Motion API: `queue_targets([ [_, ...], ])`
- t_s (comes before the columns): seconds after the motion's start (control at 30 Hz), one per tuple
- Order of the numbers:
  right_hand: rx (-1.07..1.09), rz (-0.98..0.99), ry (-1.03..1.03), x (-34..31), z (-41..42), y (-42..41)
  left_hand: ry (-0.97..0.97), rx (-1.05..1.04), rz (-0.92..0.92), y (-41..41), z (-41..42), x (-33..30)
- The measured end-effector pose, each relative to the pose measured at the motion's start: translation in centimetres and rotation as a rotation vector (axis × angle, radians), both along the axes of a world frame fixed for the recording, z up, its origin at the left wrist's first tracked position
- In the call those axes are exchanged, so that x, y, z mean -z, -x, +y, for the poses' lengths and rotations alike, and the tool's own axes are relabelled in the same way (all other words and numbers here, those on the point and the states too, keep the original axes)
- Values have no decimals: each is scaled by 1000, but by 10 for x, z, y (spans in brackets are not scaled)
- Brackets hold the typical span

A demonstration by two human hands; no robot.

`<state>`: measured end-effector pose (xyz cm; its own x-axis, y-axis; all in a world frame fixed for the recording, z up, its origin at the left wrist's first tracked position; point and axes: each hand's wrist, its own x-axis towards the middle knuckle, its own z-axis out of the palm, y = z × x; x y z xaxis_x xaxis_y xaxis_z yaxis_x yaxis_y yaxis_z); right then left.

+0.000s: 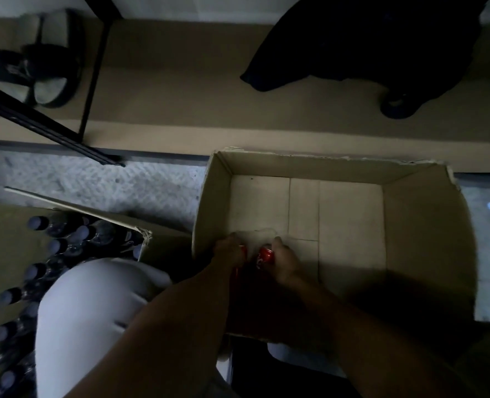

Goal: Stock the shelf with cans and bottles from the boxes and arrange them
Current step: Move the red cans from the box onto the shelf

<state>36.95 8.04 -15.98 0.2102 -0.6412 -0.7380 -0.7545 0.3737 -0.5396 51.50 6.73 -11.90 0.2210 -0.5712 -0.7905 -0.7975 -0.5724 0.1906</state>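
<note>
Dim floor [100, 182] carries our boxes. We have both hands low in the near corner of the box [427, 225], because the last red cans sit there. Our right hand [284, 261] curls its grip round one can [265, 256]; our left hand [229, 249] wraps another, barely visible. Bottles [65, 242] wait in the left carton, close by for later. Beyond stands the shelf leg [94, 70].

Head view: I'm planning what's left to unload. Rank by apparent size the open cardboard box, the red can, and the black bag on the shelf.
1. Open cardboard box, nearest the camera.
2. Black bag, farther off, so the ranking is unsure.
3. Red can, partly covered by the right hand.
</note>
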Motion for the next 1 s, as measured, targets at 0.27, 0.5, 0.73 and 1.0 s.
queue_targets([
  [0.27,176,18,93,-19,26,52,91,115,28,6,11,-4],
  [0.5,344,88,246,-41,33,92,138,206,-26,39,7,-13],
  [0.73,289,172,420,-39,37,109,310,127,116,70,23,-15],
  [1.0,346,54,404,-45,37,98,416,-57,226,69,34,-34],
])
